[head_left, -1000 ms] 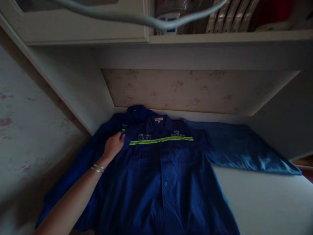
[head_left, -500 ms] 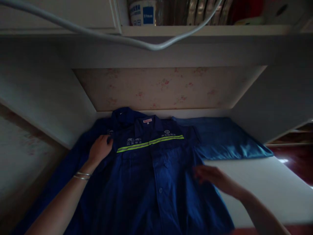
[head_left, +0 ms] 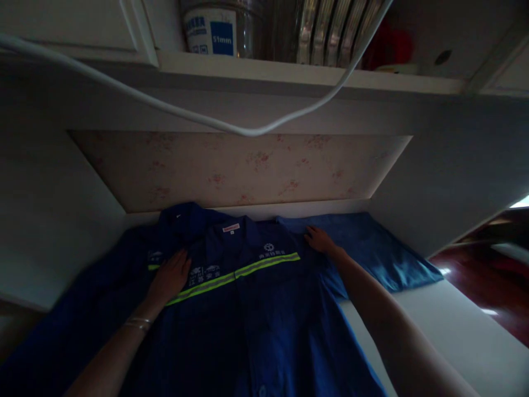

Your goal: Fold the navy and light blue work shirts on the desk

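A dark blue work shirt (head_left: 281,309) lies front up, collar toward the back wall, with a yellow-green reflective stripe across its chest. My left hand (head_left: 171,275) rests flat on its left chest area, fingers stretched out beside the printed lettering; a bracelet circles that wrist. My right hand (head_left: 320,240) lies at the shirt's right shoulder, fingers extended, near the edge of a folded lighter blue cloth (head_left: 372,248). Under the shirt on the left, a second dark blue work garment (head_left: 103,270) shows its collar and sleeve.
The garments lie on a white surface (head_left: 430,320) inside a recess with side panels. A white cable (head_left: 248,132) hangs across the front. Above, a shelf (head_left: 256,69) holds a clear container with a label (head_left: 210,33) and several metal items (head_left: 330,33).
My right hand has moved up from beside the shirt's body to its right shoulder. My left hand now lies flatter on the chest. The camera view has shifted.
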`<state>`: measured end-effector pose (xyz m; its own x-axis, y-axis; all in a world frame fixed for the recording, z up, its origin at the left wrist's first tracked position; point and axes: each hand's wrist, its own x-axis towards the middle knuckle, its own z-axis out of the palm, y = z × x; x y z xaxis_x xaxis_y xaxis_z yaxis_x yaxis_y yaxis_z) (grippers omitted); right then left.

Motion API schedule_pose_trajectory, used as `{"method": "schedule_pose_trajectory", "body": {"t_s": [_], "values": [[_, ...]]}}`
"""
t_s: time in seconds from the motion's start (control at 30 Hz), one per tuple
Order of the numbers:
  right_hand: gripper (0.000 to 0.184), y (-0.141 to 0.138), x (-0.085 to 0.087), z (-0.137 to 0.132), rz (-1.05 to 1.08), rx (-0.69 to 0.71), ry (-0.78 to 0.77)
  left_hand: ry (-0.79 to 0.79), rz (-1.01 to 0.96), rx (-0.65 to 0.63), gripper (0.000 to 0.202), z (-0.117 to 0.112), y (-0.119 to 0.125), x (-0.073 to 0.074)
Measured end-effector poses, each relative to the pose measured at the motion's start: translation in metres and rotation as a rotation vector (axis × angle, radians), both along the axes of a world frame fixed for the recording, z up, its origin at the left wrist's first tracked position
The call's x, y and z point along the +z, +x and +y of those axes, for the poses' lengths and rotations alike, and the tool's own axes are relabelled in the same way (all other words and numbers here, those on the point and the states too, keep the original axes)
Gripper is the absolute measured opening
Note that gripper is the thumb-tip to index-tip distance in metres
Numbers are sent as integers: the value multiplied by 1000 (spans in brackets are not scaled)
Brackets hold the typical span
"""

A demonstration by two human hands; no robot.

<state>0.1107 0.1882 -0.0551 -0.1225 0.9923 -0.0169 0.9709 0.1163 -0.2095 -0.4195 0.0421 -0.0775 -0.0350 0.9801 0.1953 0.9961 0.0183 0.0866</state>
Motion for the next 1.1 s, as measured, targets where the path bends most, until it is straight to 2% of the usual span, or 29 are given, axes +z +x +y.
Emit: {"method": "schedule_pose_trajectory", "body": {"t_s": [0.07, 0.17, 0.4, 0.53, 0.6, 0.63, 0.7, 0.77, 0.83, 0.93, 1.1], "values": [[33, 7, -3, 8, -31, 32, -25, -36, -16, 39, 67, -2, -6, -7], [25, 20, -3, 12, -62, 58, -59, -67, -45, 109, 70, -6, -9, -10], [35, 39, 1, 4, -157, -145, -58, -116, -102, 217, 75, -8, 1, -5], [40, 23, 7, -7, -197, -262, 7, -148, -98, 246, 74, -9, 3, -2], [46, 2, 12, -14, -191, -331, 133, -135, -92, 241, 74, -11, 4, 1], [49, -11, 14, -18, -170, -326, 209, -102, -74, 222, 73, -12, 5, 3], [51, -39, 13, -26, -106, -175, 311, -12, -13, 159, 70, -18, 8, 6], [53, -65, 6, -33, -56, 59, 268, 27, 24, 114, 69, -25, 9, 7], [56, -84, -5, -39, -53, 177, 135, -45, 13, 116, 68, -34, 7, 6], [61, -93, -22, -41, -85, 166, -4, -160, -33, 161, 67, -46, -5, 3], [62, -81, -29, -37, -96, 150, -18, -166, -57, 290, 68, -54, -24, 1]]}}
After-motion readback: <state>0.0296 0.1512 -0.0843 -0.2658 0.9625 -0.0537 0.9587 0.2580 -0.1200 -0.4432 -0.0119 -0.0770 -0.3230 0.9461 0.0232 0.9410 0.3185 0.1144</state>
